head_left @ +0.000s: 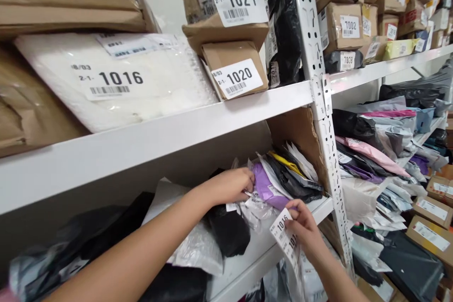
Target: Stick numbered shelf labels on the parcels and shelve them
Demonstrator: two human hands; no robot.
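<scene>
Crowding white shelf, plastic mailers, boxes above, dim backing, perhaps wall.

Left hand: bare, with slim fingers. Left forearm: uncovered, smooth in outline, narrowing evenly to the wrist. Right hand, located by the front right corner of the lower shelf: bare, fingers likewise slim. Right forearm: uncovered, narrow at the wrist, slightly broader below it. Nail detail on both hands: too small to read from this standpoint.
</scene>
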